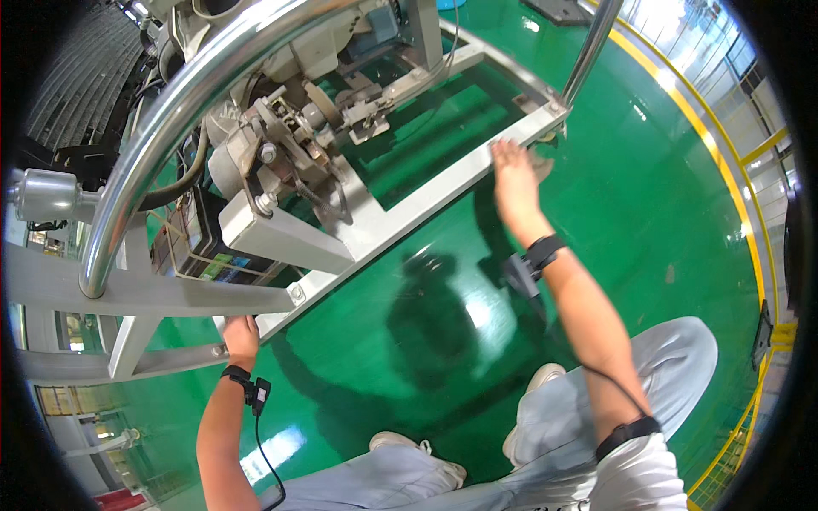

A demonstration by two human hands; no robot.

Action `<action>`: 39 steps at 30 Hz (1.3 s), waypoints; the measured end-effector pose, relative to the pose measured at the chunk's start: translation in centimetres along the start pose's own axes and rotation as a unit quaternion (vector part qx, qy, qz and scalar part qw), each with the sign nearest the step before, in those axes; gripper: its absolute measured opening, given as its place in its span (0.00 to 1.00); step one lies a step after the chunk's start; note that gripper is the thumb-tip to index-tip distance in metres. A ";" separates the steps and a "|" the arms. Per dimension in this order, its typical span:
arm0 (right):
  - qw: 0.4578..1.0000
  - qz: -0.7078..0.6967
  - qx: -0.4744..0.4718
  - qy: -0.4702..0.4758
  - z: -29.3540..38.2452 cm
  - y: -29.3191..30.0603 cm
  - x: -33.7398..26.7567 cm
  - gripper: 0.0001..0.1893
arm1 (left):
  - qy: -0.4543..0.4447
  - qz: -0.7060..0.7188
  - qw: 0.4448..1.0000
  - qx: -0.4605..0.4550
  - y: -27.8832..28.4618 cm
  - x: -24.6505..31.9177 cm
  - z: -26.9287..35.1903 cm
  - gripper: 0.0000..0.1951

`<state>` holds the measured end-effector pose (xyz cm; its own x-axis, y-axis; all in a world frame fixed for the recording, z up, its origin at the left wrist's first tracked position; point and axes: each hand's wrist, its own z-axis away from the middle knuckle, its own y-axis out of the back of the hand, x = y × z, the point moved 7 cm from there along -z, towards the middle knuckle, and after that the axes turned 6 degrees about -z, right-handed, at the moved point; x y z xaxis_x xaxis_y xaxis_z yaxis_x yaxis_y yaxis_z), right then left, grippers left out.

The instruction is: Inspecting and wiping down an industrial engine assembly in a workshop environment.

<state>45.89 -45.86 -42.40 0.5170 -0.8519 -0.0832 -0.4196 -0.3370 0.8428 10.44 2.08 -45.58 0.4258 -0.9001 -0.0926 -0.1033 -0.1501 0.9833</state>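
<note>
A white metal frame low over the green floor carries a mechanical assembly with a spring, bolts and brackets. My right hand rests on the outer side of its long beam, near the right corner, fingertips on the edge and the thumb side partly hidden. My left hand is at the beam's lower left end, under a grey curved bar, its fingertips hidden by the frame. Both wrists wear black straps with small wired devices. A strapped black battery sits inside the frame at the left.
A thick chrome tube arches over the left of the frame, and a chrome post rises at its right corner. Grey curved bars extend left. Yellow railing and a yellow floor line curve along the right. My shoes are on the floor below.
</note>
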 end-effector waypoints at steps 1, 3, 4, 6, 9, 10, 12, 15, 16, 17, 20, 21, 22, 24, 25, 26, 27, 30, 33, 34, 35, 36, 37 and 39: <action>0.993 -0.092 -0.050 -0.049 0.3 -0.3 -2.7 0.26 | -0.017 0.003 1.000 0.012 0.3 -0.6 0.0 0.10; 0.993 -0.109 -0.043 0.021 2.8 -1.6 -9.8 0.27 | -0.038 0.001 0.999 0.035 0.7 -0.4 -0.2 0.09; 0.987 -0.120 -0.085 0.059 3.6 -0.7 -14.9 0.28 | -0.040 -0.030 0.999 -0.012 0.8 -0.9 0.1 0.09; 0.988 -0.066 -0.004 0.141 5.3 -1.5 -19.4 0.25 | -0.062 -0.045 0.996 -0.052 0.2 0.6 -1.1 0.09; 0.968 -0.168 -0.074 0.174 3.8 -0.1 -20.0 0.24 | -0.079 -0.075 0.992 -0.057 0.4 -0.7 -0.7 0.09; 0.960 -0.145 -0.085 0.222 3.4 0.3 -19.4 0.25 | -0.088 -0.083 0.990 -0.072 0.5 -0.7 -0.6 0.08; 0.961 -0.125 -0.084 0.231 1.8 0.1 -16.1 0.22 | -0.114 -0.074 0.989 -0.060 1.0 1.0 -1.2 0.07; 0.988 0.014 -0.103 0.118 -3.1 -1.1 -6.6 0.20 | -0.108 -0.063 0.991 -0.046 2.1 1.0 -0.9 0.08; 0.989 0.007 -0.149 0.025 -4.8 -1.3 -2.7 0.19 | -0.106 -0.062 0.991 -0.047 1.9 0.7 -0.7 0.08; 0.997 0.022 -0.075 0.018 -5.0 -1.0 2.2 0.20 | -0.110 -0.045 0.993 -0.026 1.2 1.7 -1.1 0.08; 0.998 -0.012 -0.050 -0.028 -4.5 -2.0 8.0 0.22 | -0.121 -0.013 0.993 -0.003 0.6 1.8 -1.1 0.08; 0.999 0.011 -0.044 -0.018 -4.0 -2.3 6.7 0.23 | -0.130 0.000 0.991 0.007 0.9 1.5 -1.0 0.08; 0.999 0.036 -0.036 -0.009 -3.6 -2.2 5.0 0.24 | -0.127 0.000 0.992 0.005 1.3 1.4 -0.9 0.08; 0.995 -0.025 -0.063 0.066 -2.5 -2.0 0.7 0.25 | -0.120 0.021 0.993 -0.005 1.8 1.2 -0.7 0.08; 0.988 -0.056 -0.081 0.117 -1.9 -1.8 -1.6 0.25 | -0.116 0.020 0.993 -0.006 1.8 0.7 -0.5 0.08; 0.984 -0.081 -0.079 0.137 -1.4 -1.4 -3.3 0.34 | -0.115 0.037 0.993 0.010 2.1 0.2 -0.2 0.08; 0.985 -0.075 -0.078 0.137 -2.2 -0.5 -2.7 0.34 | -0.121 0.059 0.990 0.030 2.2 0.3 -0.2 0.08; 0.991 0.042 -0.126 -0.007 -5.6 0.0 3.7 0.28 | -0.096 0.053 0.994 0.012 1.3 1.5 -1.0 0.08; 0.972 0.169 -0.160 0.037 -3.8 -2.6 0.7 0.21 | -0.102 0.072 0.992 0.024 1.6 1.2 -0.3 0.08; 0.970 0.134 -0.145 0.141 -3.0 -2.8 -1.3 0.22 | -0.089 0.088 0.992 0.016 2.0 1.1 0.0 0.08; 0.974 0.053 -0.141 0.168 -2.9 -2.0 -1.2 0.24 | -0.088 0.090 0.992 0.019 1.8 1.1 0.2 0.08; 0.978 0.026 -0.159 0.135 -3.6 -1.0 0.2 0.25 | -0.083 0.084 0.993 0.020 1.8 0.8 0.5 0.08; 0.980 0.000 -0.172 0.100 -4.7 -0.4 1.7 0.25 | -0.081 0.077 0.993 0.027 1.7 0.3 0.2 0.08; 0.980 0.151 -0.118 0.045 -3.9 -1.3 5.0 0.26 | -0.095 0.097 0.991 0.020 -0.2 1.5 -0.8 0.09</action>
<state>51.89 -48.18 -41.82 0.4643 -0.8558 0.2280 -0.3854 0.0365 0.9220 11.79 1.13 -45.79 0.2187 -0.9736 0.0658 -0.2031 0.0206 0.9789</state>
